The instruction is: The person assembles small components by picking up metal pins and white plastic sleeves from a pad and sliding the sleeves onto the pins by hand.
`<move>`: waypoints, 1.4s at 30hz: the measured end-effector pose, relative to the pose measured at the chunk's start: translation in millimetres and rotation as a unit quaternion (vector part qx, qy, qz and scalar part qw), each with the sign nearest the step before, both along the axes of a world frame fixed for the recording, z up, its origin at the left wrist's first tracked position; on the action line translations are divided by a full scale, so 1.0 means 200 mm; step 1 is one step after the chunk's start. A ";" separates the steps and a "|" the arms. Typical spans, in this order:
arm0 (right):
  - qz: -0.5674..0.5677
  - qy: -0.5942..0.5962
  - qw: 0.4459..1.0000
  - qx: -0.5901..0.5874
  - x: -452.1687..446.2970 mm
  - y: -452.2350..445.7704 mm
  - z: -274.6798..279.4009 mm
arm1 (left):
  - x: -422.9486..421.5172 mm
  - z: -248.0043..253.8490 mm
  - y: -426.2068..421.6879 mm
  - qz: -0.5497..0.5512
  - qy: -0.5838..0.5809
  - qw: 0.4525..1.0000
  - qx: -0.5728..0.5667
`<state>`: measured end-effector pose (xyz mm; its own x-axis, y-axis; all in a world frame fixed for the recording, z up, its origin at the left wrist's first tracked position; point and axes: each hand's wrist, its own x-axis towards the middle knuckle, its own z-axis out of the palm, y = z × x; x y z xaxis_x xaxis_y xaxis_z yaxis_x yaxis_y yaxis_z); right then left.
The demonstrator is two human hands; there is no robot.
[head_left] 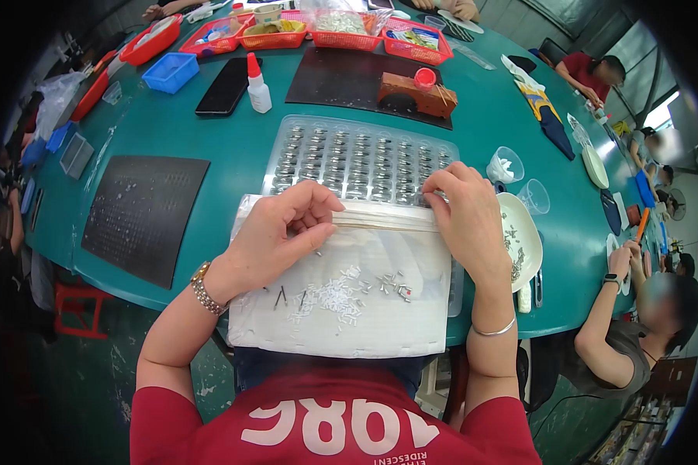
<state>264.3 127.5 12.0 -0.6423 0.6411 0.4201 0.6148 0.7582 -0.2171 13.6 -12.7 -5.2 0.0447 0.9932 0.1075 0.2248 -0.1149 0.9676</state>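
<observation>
My left hand (287,225) is curled over the near side of a white padded board (341,333); its fingers are closed, and what they hold is too small to make out. At the near right part of a clear plastic tray (275,151), my right hand (469,217) pinches with thumb and forefinger, hiding whatever is between them. Rows of shiny metal parts (357,167) fill the tray. On the board lie many small white pieces (337,302), a cluster of little metal pieces (395,285) and a few dark pins (280,297).
A white dish (531,240) of small metal pieces and clear cups (506,164) stand to the right. Beyond the tray are a glue bottle (258,89), phone (226,87), dark mat (318,74) and brown block (419,97). Another mat (143,221) lies left. Co-workers sit around the table.
</observation>
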 end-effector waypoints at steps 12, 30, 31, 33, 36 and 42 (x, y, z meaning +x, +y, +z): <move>-0.009 0.007 1.000 -0.006 0.00 0.00 0.02 | -0.01 0.02 0.00 -0.003 -0.113 0.994 -0.007; 0.178 0.122 0.963 -0.161 -0.15 -0.19 0.07 | -0.23 0.19 -0.41 -0.019 0.326 0.938 0.116; 0.188 0.121 0.962 -0.155 -0.15 -0.19 0.07 | -0.22 0.18 -0.42 -0.023 0.343 0.930 0.130; 0.210 0.118 0.960 -0.142 -0.16 -0.19 0.05 | -0.21 0.17 -0.43 -0.026 0.370 0.917 0.145; 0.207 0.116 0.951 -0.199 -0.18 -0.22 0.06 | -0.19 0.16 -0.43 -0.019 0.398 0.905 0.151; 0.279 0.090 0.931 -0.218 -0.17 -0.24 0.08 | -0.18 0.21 -0.40 -0.011 0.270 0.962 0.046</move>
<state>230.1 79.9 28.6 -0.8709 0.3637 0.3305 0.0760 0.7642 -0.6405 -21.9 -93.6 37.0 0.1387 0.9788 0.1504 0.6886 -0.2045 0.6957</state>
